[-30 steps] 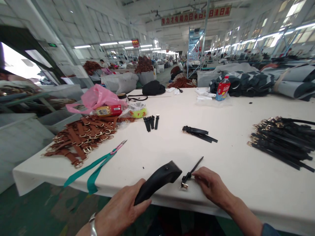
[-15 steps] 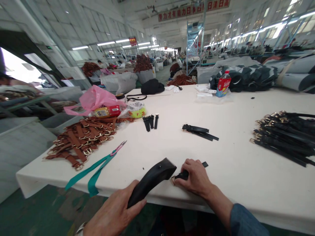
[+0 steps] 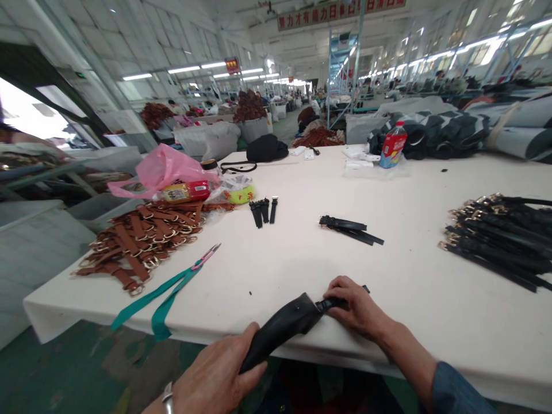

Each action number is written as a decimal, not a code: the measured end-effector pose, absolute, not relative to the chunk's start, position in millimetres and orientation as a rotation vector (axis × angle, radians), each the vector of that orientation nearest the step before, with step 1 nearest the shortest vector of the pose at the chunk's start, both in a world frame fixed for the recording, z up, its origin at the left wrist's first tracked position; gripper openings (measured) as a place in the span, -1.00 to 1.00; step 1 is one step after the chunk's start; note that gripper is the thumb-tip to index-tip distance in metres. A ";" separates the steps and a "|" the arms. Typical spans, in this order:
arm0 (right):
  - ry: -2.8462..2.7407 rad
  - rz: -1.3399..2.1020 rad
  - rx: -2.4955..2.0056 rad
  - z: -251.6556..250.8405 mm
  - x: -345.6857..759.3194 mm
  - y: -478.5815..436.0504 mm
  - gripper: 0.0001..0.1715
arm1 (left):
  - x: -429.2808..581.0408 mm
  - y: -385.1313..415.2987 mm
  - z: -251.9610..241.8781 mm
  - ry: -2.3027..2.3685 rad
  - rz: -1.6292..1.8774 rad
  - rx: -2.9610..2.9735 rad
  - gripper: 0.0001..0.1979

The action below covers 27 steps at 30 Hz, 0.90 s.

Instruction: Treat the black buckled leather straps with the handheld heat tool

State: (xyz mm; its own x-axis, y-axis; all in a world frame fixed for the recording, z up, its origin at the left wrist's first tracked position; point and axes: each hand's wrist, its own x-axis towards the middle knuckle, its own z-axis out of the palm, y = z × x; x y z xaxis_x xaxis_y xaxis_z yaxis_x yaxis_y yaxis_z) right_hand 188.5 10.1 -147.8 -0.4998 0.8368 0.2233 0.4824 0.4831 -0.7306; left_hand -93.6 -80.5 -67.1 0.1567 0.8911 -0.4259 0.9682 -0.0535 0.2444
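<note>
My left hand (image 3: 215, 376) is closed round the near end of a wide black leather piece (image 3: 284, 325) that lies over the near edge of the white table (image 3: 302, 253). My right hand (image 3: 357, 307) pinches a thin black strap (image 3: 334, 301) against the table, its buckle end tucked at the wide piece's far tip. Most of the strap is hidden under my fingers; only its tip shows past them.
A heap of brown buckled straps (image 3: 142, 244) lies at left beside pink snips on a green ribbon (image 3: 172, 287). Black straps (image 3: 351, 229) and short black pieces (image 3: 263, 210) lie mid-table, with a large black strap pile (image 3: 500, 238) at right. Pink bag (image 3: 166, 167) and red bottle (image 3: 392, 146) stand farther back.
My right hand has slid the thin strap left until its buckle end meets the tip of the wide piece. My left hand kept its grip, shifting the piece slightly right.
</note>
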 end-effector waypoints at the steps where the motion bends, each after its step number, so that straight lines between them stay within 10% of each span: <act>1: -2.186 0.785 -1.100 -147.1 190.8 11.1 -0.78 | -93.5 -80.0 -65.9 1.759 -0.226 1.983 -0.44; 20: -2.011 1.004 -1.156 -150.8 214.6 15.0 -0.31 | -38.6 -37.9 -25.6 1.623 -0.483 2.271 -0.61; 27: -1.942 1.032 -1.097 -148.9 220.4 16.3 -0.53 | -51.2 -38.1 -29.5 1.670 -0.461 2.246 -0.60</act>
State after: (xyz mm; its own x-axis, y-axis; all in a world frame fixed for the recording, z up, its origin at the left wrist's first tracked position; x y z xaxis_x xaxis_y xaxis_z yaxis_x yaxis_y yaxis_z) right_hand 220.4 16.3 -148.9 -0.4212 0.8914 0.1672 0.3605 0.3336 -0.8711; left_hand -51.2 -38.1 -29.5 0.2710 0.8621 -0.4282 0.9597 -0.2766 0.0504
